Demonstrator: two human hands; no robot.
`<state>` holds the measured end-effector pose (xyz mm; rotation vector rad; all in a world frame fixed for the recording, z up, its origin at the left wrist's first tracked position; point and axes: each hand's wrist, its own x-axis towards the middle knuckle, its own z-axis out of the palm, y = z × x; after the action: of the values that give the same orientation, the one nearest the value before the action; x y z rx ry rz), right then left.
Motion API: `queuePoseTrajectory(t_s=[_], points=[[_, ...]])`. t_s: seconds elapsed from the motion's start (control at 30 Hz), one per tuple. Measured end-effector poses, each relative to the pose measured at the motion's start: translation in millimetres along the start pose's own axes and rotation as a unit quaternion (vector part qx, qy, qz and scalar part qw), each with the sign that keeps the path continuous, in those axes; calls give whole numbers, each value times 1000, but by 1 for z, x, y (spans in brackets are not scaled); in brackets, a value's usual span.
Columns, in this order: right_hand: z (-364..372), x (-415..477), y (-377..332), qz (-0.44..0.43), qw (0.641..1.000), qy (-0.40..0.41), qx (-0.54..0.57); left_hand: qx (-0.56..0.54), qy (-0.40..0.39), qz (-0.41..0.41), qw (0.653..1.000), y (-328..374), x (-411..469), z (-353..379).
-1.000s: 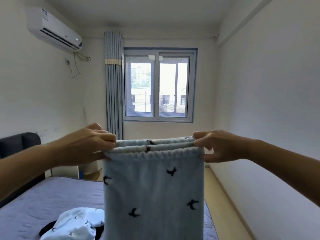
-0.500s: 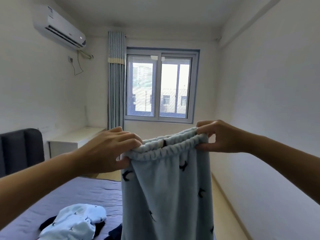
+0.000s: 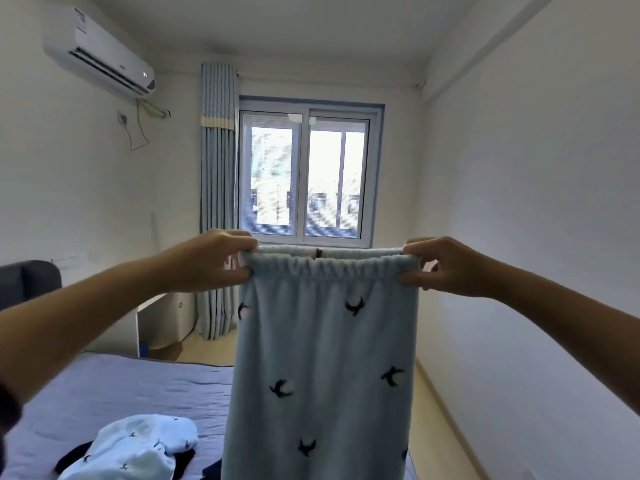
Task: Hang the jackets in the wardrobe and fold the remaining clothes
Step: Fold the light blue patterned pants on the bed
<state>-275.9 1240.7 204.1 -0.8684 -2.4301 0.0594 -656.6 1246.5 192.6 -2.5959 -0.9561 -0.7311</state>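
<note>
In the head view, your left grip [image 3: 211, 261] pinches one end of the elastic waistband [image 3: 329, 268] of the pale blue bird-print pyjama trousers [image 3: 322, 358], fingers curled over the top and thumb beneath. Your right grip [image 3: 446, 266] pinches the other end the same way. The waistband is stretched level between them, and the trousers hang straight down over the right side of the bed [image 3: 104, 386]. On the bed lies a crumpled matching pyjama top [image 3: 135, 445], over a dark garment [image 3: 74, 460].
</note>
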Motion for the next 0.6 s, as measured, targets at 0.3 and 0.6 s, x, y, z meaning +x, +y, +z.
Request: queuePoseTrajectory(t_s=[0.3,0.6], points=[[3,6,-4,40,997,-61,-28,159,-121,35,979,6,27,-2],[-11,2,-7,41,997,-60,2,-124,-85,-57,987,13,24,-6]])
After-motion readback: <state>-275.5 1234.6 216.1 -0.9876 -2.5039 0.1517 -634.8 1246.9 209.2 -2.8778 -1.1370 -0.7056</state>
